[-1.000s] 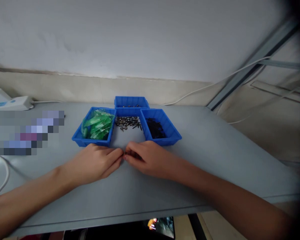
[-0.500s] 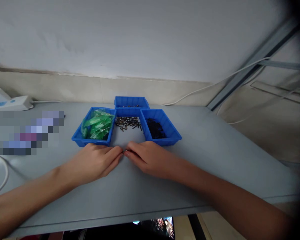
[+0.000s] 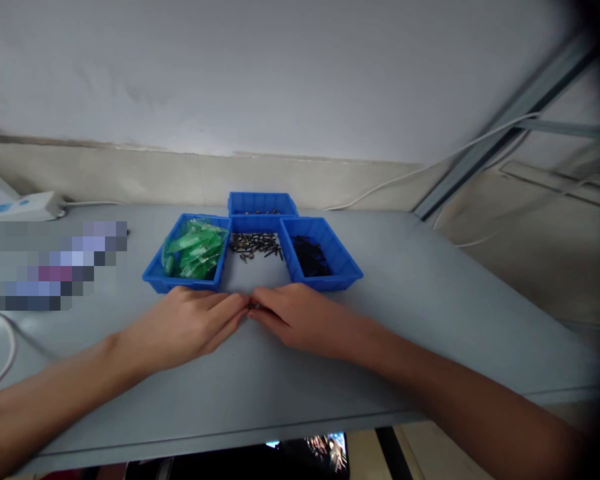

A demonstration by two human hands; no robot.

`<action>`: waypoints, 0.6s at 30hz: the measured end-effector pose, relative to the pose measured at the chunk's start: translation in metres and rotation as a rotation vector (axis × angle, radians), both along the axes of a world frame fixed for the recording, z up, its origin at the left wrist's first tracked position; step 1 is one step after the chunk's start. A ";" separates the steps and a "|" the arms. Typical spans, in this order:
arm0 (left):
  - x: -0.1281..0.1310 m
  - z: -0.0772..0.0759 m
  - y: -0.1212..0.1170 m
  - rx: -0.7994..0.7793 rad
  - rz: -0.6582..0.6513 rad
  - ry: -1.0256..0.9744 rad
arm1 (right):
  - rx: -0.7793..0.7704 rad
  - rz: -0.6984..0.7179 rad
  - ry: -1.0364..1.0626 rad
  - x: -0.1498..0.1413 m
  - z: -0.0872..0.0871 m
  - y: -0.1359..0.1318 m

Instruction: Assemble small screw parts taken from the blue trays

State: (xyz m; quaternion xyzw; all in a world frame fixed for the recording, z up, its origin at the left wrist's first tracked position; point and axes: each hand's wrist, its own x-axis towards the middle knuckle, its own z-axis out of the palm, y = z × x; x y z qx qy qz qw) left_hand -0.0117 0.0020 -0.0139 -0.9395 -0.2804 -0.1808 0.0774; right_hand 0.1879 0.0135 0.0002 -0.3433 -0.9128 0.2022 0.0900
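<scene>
My left hand (image 3: pixel 195 323) and my right hand (image 3: pixel 293 313) meet fingertip to fingertip above the table, in front of the blue bins. Both are closed in a pinch. Between the fingertips shows a tiny dark, partly shiny piece (image 3: pixel 251 306), too small and too covered to name. Beyond the hands lies a pile of small dark and brassy screw-like parts (image 3: pixel 257 245) on the tabletop. The left blue bin (image 3: pixel 155 283) holds green parts in clear plastic bags (image 3: pixel 197 250). In the right blue bin (image 3: pixel 345 257) are thin black pieces (image 3: pixel 310 257).
Another blue bin (image 3: pixel 263 202) with small metal parts stands behind the pile, near the wall. A white power strip (image 3: pixel 25 207) and a blurred-out object (image 3: pixel 65 267) lie at the left. A metal shelf post (image 3: pixel 485 133) and white cable (image 3: pixel 400 179) are at the right.
My right hand's fingertips have shifted slightly, with thumb and index finger a little further apart around the small piece. The left fingertips have moved slightly right. The bins and pile stay put.
</scene>
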 end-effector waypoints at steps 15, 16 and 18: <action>-0.001 0.000 0.000 -0.013 -0.030 0.016 | 0.027 0.022 0.011 0.000 -0.002 0.000; -0.001 0.000 0.000 -0.011 -0.031 0.017 | 0.026 0.021 0.007 0.000 -0.002 0.001; -0.001 0.000 0.000 -0.009 -0.036 0.017 | 0.034 0.024 0.002 0.000 -0.003 0.001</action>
